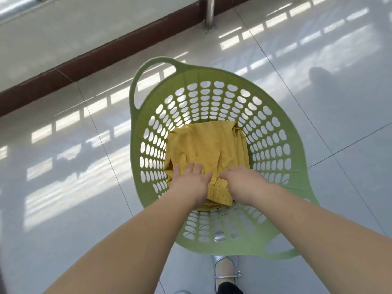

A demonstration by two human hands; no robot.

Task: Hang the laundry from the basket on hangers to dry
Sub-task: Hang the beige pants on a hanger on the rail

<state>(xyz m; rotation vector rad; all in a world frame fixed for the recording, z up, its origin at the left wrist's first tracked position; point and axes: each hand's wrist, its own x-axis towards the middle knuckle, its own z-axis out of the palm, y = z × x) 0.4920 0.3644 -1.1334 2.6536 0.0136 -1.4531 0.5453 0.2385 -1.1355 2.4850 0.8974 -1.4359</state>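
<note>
A green plastic laundry basket (273, 132) with perforated walls stands on the tiled floor. At its bottom lies a folded yellow garment (203, 149) with a ribbed hem at its near edge. My left hand (189, 179) rests flat on the garment's near left part, fingers spread. My right hand (241, 182) lies on the near right part, fingers curled into the fabric by the ribbed hem. No hanger is in view.
Glossy white floor tiles (74, 166) surround the basket. A dark brown baseboard (101, 58) runs diagonally at the upper left, and a metal post (210, 13) stands at the top. My shoe (224, 270) is just below the basket's near handle.
</note>
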